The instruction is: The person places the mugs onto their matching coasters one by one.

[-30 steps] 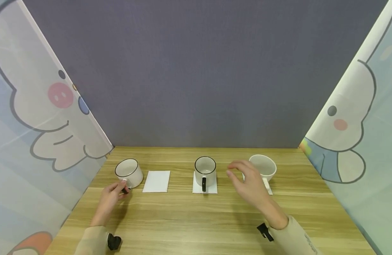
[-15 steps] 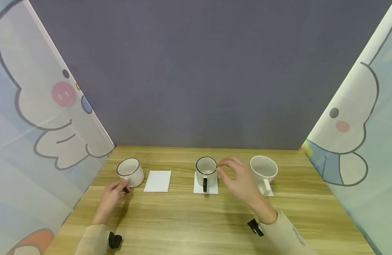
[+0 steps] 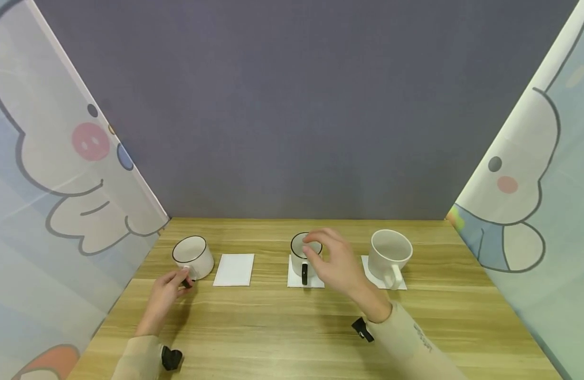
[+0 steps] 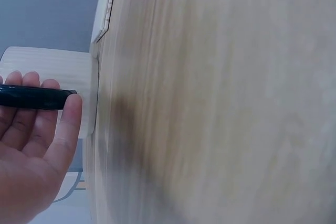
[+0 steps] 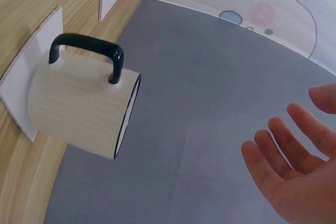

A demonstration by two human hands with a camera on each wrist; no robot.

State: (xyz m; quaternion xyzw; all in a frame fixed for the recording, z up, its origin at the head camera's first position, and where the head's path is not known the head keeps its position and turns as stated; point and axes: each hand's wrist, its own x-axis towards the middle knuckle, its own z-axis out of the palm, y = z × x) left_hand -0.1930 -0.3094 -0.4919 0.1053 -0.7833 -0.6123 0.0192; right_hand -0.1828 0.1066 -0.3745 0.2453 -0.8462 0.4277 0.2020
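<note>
At the left of the table stands a white mug (image 3: 197,258) with a black rim and black handle. My left hand (image 3: 164,295) holds it by the handle (image 4: 37,97); the fingers pass behind the handle and the thumb lies at its lower end. A narrower white mug (image 5: 84,103), also with black rim and handle, stands upright on a white coaster (image 5: 31,72) in the middle. My right hand (image 3: 336,264) hovers beside this mug with fingers loosely bent, overlapping its rim in the head view. In the right wrist view that hand is apart from the mug.
A bare white coaster (image 3: 233,269) lies between the left and middle mugs. To the right, an all-white mug (image 3: 389,258) stands on another coaster (image 3: 370,275). A grey panel (image 3: 292,116) rises behind the wooden table (image 3: 254,332), with printed cloth on both sides.
My right hand has moved left, from beside the all-white mug to the middle mug, uncovering the right coaster. My left hand has stayed on the left mug's handle.
</note>
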